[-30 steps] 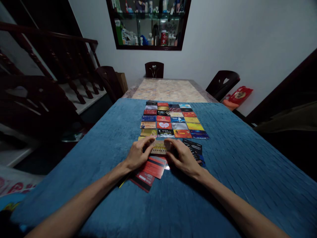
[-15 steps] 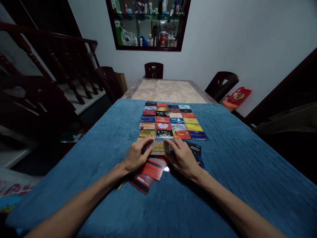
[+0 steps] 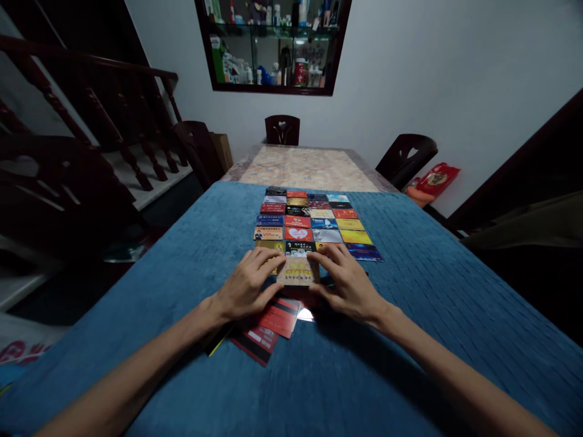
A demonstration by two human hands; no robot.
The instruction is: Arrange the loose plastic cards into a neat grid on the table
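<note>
Between my two hands is a beige card with yellow print, just below the nearest row of laid-out cards. My left hand grips its left edge with fingers above and thumb at the near corner. Along the right edge, my right hand grips it the same way. Beyond are rows of colourful cards set edge to edge, the nearest row partly covered by my fingers. Nearer me lie a loose red striped card, a dark red card and a shiny white piece, partly hidden.
A blue cloth covers the near part of the table, whose patterned top shows beyond. Dark chairs stand around it. A red bag is at the right wall, a stair railing at left.
The beige card now faces me more fully and looks larger. My thumbs have come down to its near corners, and both hands are spread a little wider. The view has shifted slightly.
</note>
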